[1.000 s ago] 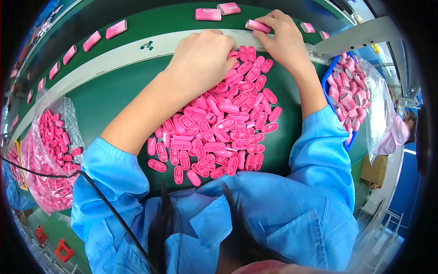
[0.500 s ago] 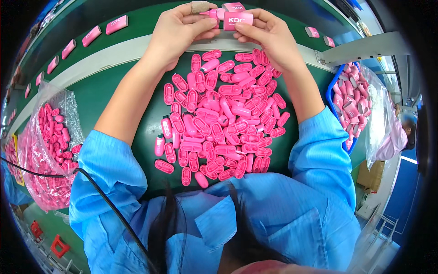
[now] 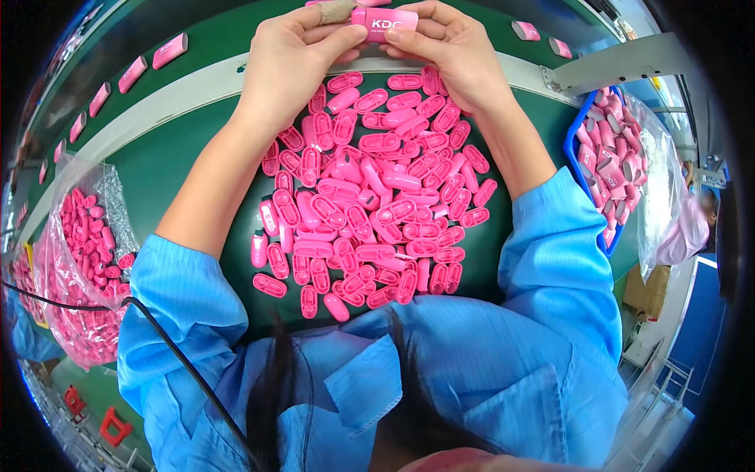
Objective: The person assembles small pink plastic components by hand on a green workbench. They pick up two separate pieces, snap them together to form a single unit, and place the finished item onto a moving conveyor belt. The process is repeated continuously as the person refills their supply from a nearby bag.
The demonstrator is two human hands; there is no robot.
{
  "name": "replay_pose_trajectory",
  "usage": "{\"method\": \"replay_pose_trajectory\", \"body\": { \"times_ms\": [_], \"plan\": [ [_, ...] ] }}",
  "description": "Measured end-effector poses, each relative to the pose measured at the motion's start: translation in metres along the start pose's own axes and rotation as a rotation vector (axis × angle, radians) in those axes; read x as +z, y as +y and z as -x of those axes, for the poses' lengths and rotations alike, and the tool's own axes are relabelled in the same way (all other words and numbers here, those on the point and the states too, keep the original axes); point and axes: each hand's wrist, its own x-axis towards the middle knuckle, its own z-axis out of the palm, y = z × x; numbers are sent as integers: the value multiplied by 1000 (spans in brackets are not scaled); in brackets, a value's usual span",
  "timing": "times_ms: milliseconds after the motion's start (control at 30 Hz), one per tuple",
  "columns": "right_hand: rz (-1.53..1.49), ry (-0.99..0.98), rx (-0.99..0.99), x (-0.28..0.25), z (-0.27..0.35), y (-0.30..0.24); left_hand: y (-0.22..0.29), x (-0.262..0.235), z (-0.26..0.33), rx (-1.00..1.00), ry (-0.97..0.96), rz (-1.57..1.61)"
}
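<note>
A pile of small pink oblong plastic shells (image 3: 377,189) lies on the green surface (image 3: 181,161) in front of me. Above the pile, both hands meet at the top of the view. My left hand (image 3: 291,55) and my right hand (image 3: 452,47) together pinch one pink oblong case (image 3: 387,22) with white print, held flat between the fingertips. A band of beige tape wraps my left thumb. My forearms frame the pile on either side, in blue sleeves.
A clear bag (image 3: 79,259) of pink parts sits at the left. A blue bin (image 3: 609,169) lined with plastic holds more pink parts at the right. Finished pink cases (image 3: 169,51) lie in a row on the green belt beyond a grey rail (image 3: 165,102).
My hands rose from the pile to the top of the view and now hold one pink case between them; the case sits a little more squarely in the fingertips than half a second ago.
</note>
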Motion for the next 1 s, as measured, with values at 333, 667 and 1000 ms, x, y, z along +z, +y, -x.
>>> {"method": "replay_pose_trajectory", "body": {
  "times_ms": [333, 667, 1000],
  "plan": [
    [331, 60, -122, -8, 4, -2, 12, 6, 11, 335, -4, -588],
    [613, 237, -151, -14, -15, -4, 2, 20, 13, 662, 96, -914],
    [1423, 200, -422, -6, -72, -25, 25, -1, 12, 145, -226, -1118]
  ]
}}
